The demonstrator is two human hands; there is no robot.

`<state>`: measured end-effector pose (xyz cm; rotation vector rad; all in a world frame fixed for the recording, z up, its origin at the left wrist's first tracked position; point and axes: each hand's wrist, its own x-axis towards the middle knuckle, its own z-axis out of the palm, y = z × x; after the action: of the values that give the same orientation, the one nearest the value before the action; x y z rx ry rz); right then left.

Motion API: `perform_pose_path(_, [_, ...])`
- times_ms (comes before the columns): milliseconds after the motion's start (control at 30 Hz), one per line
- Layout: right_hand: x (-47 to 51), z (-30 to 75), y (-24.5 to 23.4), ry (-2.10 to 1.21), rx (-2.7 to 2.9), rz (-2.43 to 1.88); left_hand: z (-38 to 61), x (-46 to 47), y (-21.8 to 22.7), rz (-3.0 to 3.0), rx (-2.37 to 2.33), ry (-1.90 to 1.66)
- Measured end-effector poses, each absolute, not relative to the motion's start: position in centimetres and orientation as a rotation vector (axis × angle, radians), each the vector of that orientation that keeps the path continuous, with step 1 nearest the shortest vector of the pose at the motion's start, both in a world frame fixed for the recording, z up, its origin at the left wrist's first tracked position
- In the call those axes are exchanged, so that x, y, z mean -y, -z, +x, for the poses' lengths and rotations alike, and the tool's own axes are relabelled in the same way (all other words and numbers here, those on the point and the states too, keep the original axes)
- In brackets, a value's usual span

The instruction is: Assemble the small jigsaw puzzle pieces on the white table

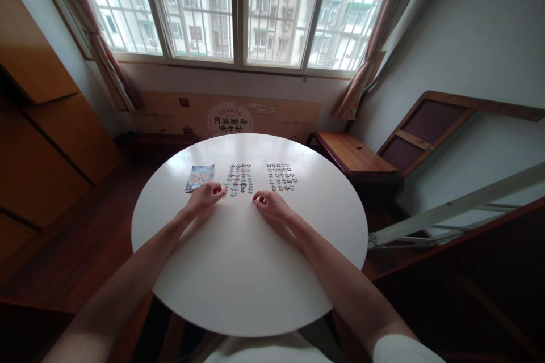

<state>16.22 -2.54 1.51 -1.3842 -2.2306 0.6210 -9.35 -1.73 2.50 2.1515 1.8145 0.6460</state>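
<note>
Jigsaw puzzle pieces lie loose on the white round table (242,272) in two groups of rows, a left group (240,177) and a right group (281,177). My left hand (206,196) is closed in a pinch at the lower left corner of the left group, with a small puzzle piece at its fingertips. Below the gap between the groups, my right hand (271,205) rests on the table with its fingers curled in. Whatever its fingertips may hold is too small to make out. A colourful picture sheet (200,176) lies just beyond my left hand.
A wooden bench (355,150) stands past the table's far right side. Behind the table, a long printed cardboard panel (170,113) leans below the barred windows. A pale metal frame (426,220) slants up on the right, and wooden cabinets (59,142) are at left.
</note>
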Motion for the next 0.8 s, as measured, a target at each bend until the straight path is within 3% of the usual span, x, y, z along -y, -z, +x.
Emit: perform_pose_path(800, [2.9,16.3,-1.6,-0.575,2.246,-1.378,-10.3,1.6,-2.7,2.256,-1.628,-0.519])
